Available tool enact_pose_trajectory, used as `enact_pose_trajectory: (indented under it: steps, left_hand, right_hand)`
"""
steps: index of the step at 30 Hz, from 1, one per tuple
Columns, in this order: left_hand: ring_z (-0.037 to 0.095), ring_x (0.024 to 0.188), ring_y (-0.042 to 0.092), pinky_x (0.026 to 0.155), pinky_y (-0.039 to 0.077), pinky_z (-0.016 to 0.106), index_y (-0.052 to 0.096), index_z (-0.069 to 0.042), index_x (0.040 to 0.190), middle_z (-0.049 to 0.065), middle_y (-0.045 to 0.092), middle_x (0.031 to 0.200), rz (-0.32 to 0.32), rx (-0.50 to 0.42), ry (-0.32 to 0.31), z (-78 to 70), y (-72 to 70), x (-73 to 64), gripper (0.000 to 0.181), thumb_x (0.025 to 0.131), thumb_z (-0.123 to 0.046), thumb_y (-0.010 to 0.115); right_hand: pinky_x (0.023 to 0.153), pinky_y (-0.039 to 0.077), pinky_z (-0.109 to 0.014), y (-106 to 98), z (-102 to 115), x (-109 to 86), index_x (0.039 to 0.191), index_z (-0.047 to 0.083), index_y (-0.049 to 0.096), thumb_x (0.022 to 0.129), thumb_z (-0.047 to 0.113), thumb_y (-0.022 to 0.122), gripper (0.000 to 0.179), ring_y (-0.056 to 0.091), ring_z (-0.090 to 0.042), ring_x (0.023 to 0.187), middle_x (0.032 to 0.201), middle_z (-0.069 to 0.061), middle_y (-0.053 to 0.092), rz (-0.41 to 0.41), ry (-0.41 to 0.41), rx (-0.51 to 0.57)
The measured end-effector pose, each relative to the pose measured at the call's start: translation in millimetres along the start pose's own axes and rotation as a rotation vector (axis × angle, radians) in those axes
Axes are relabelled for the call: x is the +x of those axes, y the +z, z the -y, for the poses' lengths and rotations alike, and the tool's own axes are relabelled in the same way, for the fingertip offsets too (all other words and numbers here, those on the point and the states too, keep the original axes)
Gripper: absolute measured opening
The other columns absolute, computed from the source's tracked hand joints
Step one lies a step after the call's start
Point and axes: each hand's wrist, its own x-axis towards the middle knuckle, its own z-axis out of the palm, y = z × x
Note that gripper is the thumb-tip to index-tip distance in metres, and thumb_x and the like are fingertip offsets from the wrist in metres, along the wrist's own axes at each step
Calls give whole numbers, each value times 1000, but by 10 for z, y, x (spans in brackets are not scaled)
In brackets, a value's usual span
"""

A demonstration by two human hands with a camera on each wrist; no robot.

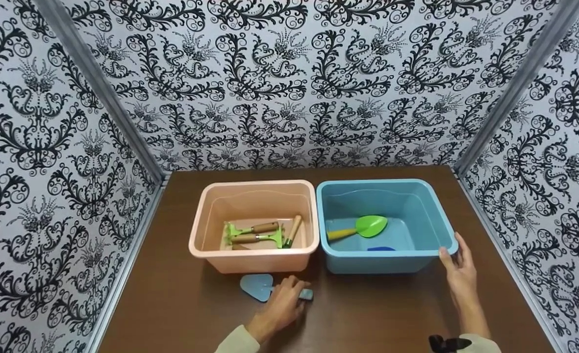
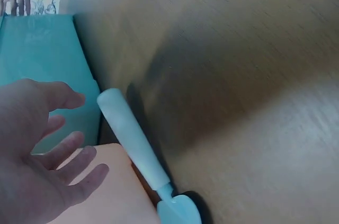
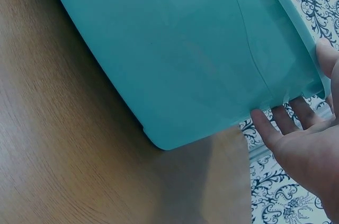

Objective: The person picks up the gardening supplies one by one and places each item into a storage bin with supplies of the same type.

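Note:
A light-blue hand trowel [image 1: 257, 286] lies on the table in front of the peach bin, its blade pointing left. Over its handle hovers my left hand [image 1: 283, 303]. In the left wrist view the fingers are spread and relaxed, apart from the trowel handle [image 2: 133, 139]. My right hand [image 1: 463, 277] grips the front right corner of the blue bin [image 1: 377, 263], thumb on the rim [image 3: 317, 60] and fingers against the outer wall. Inside that bin lie a green trowel [image 1: 371, 226] with a yellow handle and a dark blue piece [image 1: 381, 249], mostly hidden by the front wall.
Left of the blue bin stands the peach bin [image 1: 260, 264], nearly touching it. It holds several small garden tools with wooden handles and green heads, among them a rake [image 1: 262, 238]. Patterned walls [image 1: 279, 98] enclose the brown table [image 1: 367, 314] at the back and sides.

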Motion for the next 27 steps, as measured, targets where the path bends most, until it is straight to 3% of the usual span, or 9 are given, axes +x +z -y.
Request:
enact_pose_trajectory:
  steps: [4, 10, 17, 24, 27]
  left_hand:
    - [25, 104, 61, 87, 55, 43, 64, -13, 125, 7, 61, 112, -31, 18, 11, 53, 72, 9, 43, 84, -5, 77]
    - [26, 96, 62, 78, 53, 42, 66, -13, 119, 7, 63, 106, -110, 123, 60, 132, 223, 23, 44, 78, -6, 80]
    - [24, 97, 63, 81, 55, 40, 67, -16, 117, 5, 63, 108, -54, 194, 53, 122, 230, 52, 39, 81, -11, 79]
    - [24, 93, 63, 79, 54, 40, 71, -15, 111, 6, 65, 102, -60, 181, 34, 154, 273, 75, 34, 80, -3, 76]
    - [23, 92, 64, 80, 55, 41, 72, -14, 108, 6, 66, 100, -14, 167, 9, 175, 298, 84, 30, 81, -1, 74]
  right_hand:
    - [121, 20, -15, 4, 18, -4, 161, 31, 19, 103, 21, 57, 71, 11, -23, 156, 169, -6, 9, 5, -4, 4]
    - [118, 22, -9, 6, 11, -15, 161, 27, 21, 102, 19, 58, 69, 13, -20, 156, 169, -8, 13, -11, -18, -4]
    - [120, 21, -12, 5, 0, -13, 161, 29, 21, 102, 19, 58, 70, 11, -22, 156, 169, -7, 11, -7, -18, 8]
    - [120, 21, -12, -1, -4, -2, 161, 29, 18, 103, 19, 57, 71, 11, -23, 156, 170, -7, 9, 2, -12, 4]
    - [120, 22, -13, -6, -8, -2, 162, 28, 17, 103, 19, 57, 71, 11, -23, 156, 170, -6, 9, 8, -5, 6]
